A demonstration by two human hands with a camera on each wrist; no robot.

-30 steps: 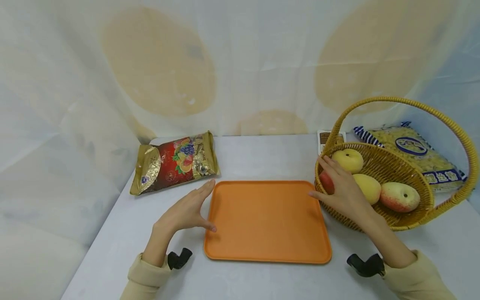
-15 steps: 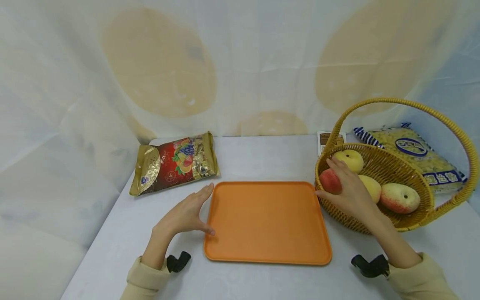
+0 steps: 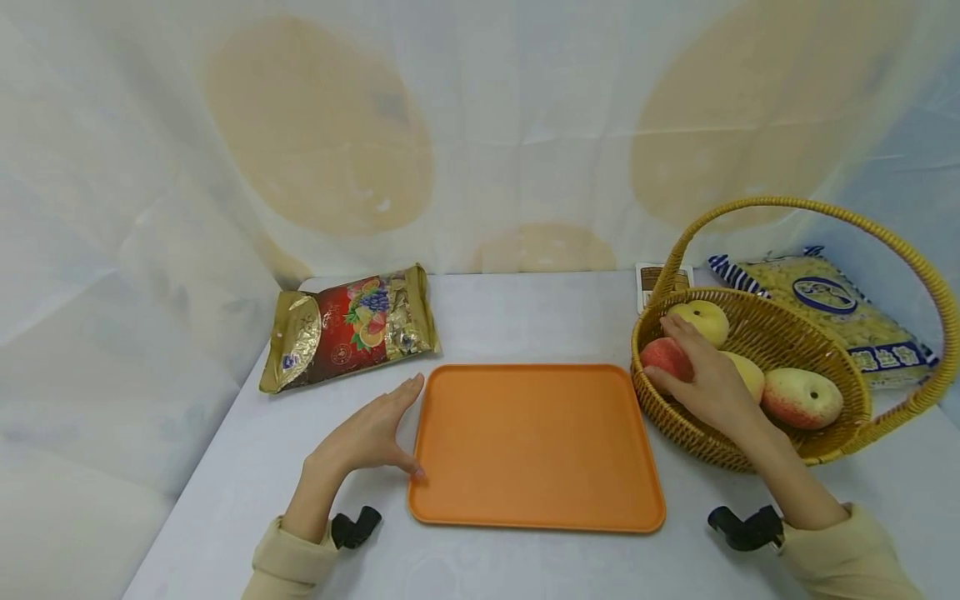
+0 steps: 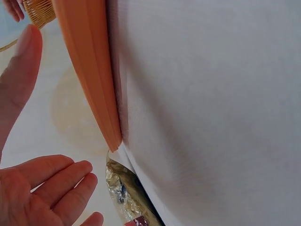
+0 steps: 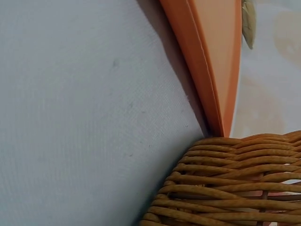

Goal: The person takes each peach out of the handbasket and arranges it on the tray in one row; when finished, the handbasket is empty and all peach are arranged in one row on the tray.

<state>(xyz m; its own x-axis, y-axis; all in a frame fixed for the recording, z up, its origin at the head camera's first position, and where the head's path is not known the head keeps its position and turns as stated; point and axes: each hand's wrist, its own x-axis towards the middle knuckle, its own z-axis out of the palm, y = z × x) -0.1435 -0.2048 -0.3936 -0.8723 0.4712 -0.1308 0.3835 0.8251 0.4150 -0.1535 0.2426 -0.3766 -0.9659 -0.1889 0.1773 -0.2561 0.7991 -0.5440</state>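
Observation:
My right hand [image 3: 716, 383] is over the left part of a wicker basket [image 3: 851, 429], with thumb and fingers spread around a red, peach-like fruit [image 3: 666, 358]. Whether they touch it cannot be made out. A yellow fruit [image 3: 705, 321] lies just beyond the fingertips; another yellow fruit [image 3: 750, 375] is partly hidden behind the hand. My left hand [image 3: 367, 433], thumb apart from relaxed fingers, is beside the left edge of an orange tray [image 3: 536, 450]. Its thumb tip is near the rim. In the left wrist view, the left hand [image 4: 47, 188] shows its open palm and holds nothing.
A red and yellow fruit [image 3: 801, 398] lies at the basket's right. The tall handle [image 3: 795, 202] arches over it. Behind are a yellow striped bag [image 3: 832, 300] and a small card [image 3: 678, 275]. A red-gold packet [image 3: 348, 329] lies back left.
My right hand has shifted right and slightly toward me, from the basket's left rim to over its inside, uncovering more of the red fruit. My left hand has barely moved.

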